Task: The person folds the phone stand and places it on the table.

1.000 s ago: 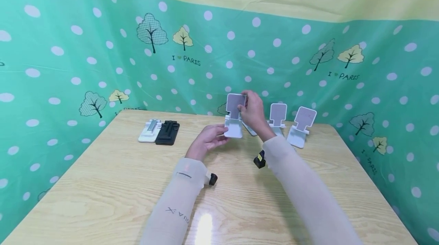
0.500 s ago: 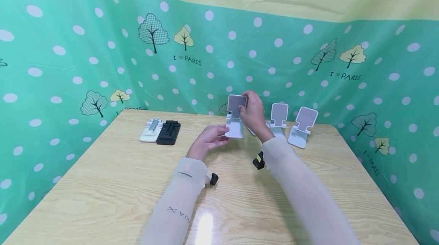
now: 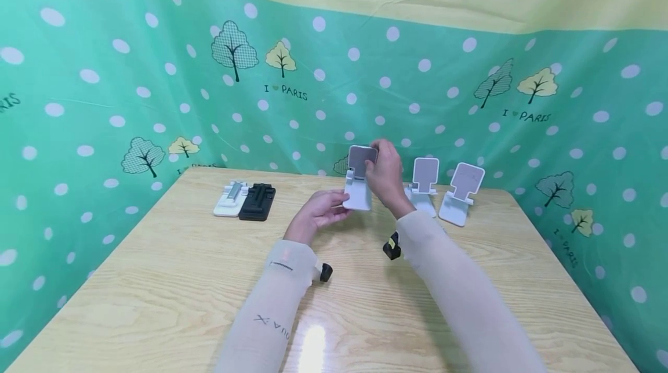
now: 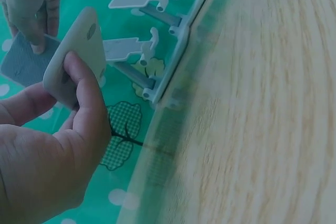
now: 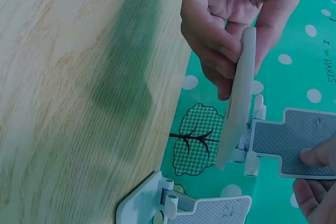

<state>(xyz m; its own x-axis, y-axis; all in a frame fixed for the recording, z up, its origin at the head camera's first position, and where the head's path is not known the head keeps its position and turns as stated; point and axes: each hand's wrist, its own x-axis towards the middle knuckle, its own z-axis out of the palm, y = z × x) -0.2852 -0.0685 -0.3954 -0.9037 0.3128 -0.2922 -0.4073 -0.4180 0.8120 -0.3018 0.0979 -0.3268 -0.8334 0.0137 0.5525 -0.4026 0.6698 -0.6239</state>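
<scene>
In the head view a white phone stand (image 3: 357, 194) with a grey padded plate is held up above the back of the table, unfolded. My left hand (image 3: 323, 209) pinches its base at the lower left, thumb on one face and fingers on the other. At the upper right, my right hand (image 3: 386, 173) pinches the padded plate (image 5: 294, 135) between thumb and fingers. The hinge between base and plate shows in the right wrist view. Two more unfolded white stands, a nearer one (image 3: 425, 174) and a farther one (image 3: 463, 190), stand right of my right hand.
A folded white stand (image 3: 231, 199) and a folded black stand (image 3: 257, 202) lie side by side at the back left of the wooden table (image 3: 172, 280). A green dotted curtain (image 3: 292, 123) hangs along the table's back edge.
The padded plate has tilted a little about its hinge and looks shorter in the head view, with my right hand following it slightly. My left hand keeps its grip on the base.
</scene>
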